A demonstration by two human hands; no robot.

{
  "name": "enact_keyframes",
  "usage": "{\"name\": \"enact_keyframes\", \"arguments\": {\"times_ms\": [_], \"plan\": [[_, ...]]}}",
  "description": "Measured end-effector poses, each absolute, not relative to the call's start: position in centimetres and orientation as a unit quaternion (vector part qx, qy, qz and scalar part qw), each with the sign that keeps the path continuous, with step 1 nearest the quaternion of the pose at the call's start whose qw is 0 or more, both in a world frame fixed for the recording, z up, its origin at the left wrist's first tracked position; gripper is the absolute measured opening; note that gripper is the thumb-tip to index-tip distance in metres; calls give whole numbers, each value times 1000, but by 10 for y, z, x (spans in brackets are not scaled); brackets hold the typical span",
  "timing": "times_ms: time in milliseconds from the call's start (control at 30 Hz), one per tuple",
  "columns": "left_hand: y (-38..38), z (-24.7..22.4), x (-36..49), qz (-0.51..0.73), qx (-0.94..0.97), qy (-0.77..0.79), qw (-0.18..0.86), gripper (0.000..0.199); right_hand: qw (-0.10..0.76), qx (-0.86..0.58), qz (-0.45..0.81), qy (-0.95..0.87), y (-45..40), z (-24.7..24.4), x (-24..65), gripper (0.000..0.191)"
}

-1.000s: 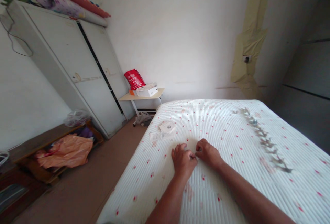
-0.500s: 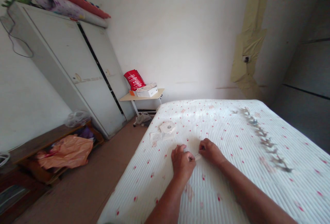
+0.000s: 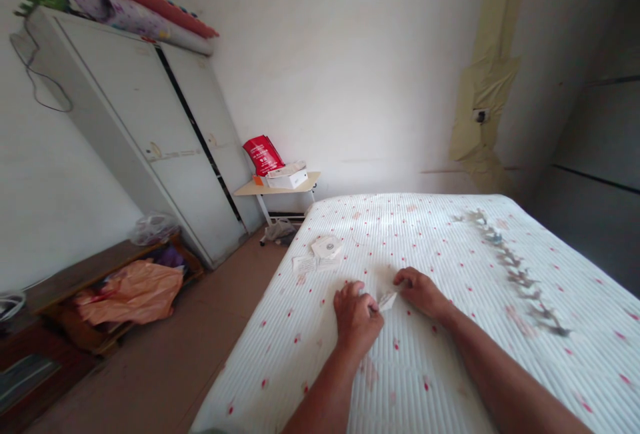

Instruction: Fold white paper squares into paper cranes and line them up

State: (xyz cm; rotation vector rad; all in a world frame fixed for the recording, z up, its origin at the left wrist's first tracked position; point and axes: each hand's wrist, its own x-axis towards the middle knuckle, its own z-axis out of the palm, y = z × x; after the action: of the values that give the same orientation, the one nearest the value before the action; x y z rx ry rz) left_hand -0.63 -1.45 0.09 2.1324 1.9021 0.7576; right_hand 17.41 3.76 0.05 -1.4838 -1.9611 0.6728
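Both my hands rest on a white quilted mattress (image 3: 450, 367) dotted with small red marks. My left hand (image 3: 356, 316) is curled, pinching one end of a small white piece of paper (image 3: 387, 300). My right hand (image 3: 421, 291) lies just to the right, its fingers closed at the paper's other end. The paper stands a little off the mattress between the two hands. Further along the mattress lie a round white disc in a sleeve (image 3: 326, 246) and some paper slips (image 3: 305, 263).
A grey dark smear (image 3: 515, 274) runs along the mattress on the right. A white wardrobe (image 3: 145, 134) with rolled mats on top stands at left, a small side table (image 3: 277, 186) with a red bag and boxes by the wall, and a low wooden bench (image 3: 100, 287) with an orange cloth.
My hands have drawn apart; the right one slid to the right, and the small white paper now shows between them. The view shifted slightly.
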Motion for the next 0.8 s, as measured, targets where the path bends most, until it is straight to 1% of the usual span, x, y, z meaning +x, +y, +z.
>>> {"name": "enact_keyframes", "arguments": {"times_ms": [100, 200, 267, 367, 500, 600, 733, 800], "plan": [[-14, 0, -6, 267, 723, 630, 93, 9, 310, -499, 304, -750, 35, 1, 176, 46], [-13, -2, -6, 284, 725, 621, 88, 7, 313, -435, 325, -779, 32, 1, 174, 51], [-13, -3, -6, 289, 725, 619, 86, 6, 306, -409, 332, -793, 31, 1, 172, 46], [-13, -3, -6, 286, 722, 623, 88, 7, 298, -400, 334, -800, 31, -1, 171, 32], [-13, 0, -5, 280, 724, 622, 99, 8, 314, -394, 339, -794, 31, -2, 172, 17], [-13, 1, -5, 286, 730, 612, 106, 10, 327, -393, 354, -783, 31, -3, 173, 13], [-12, -1, -7, 318, 730, 597, 102, 11, 349, -391, 376, -764, 31, -1, 172, 13], [-11, -3, -7, 342, 729, 585, 99, 12, 346, -400, 394, -751, 30, 1, 171, 14]]}}
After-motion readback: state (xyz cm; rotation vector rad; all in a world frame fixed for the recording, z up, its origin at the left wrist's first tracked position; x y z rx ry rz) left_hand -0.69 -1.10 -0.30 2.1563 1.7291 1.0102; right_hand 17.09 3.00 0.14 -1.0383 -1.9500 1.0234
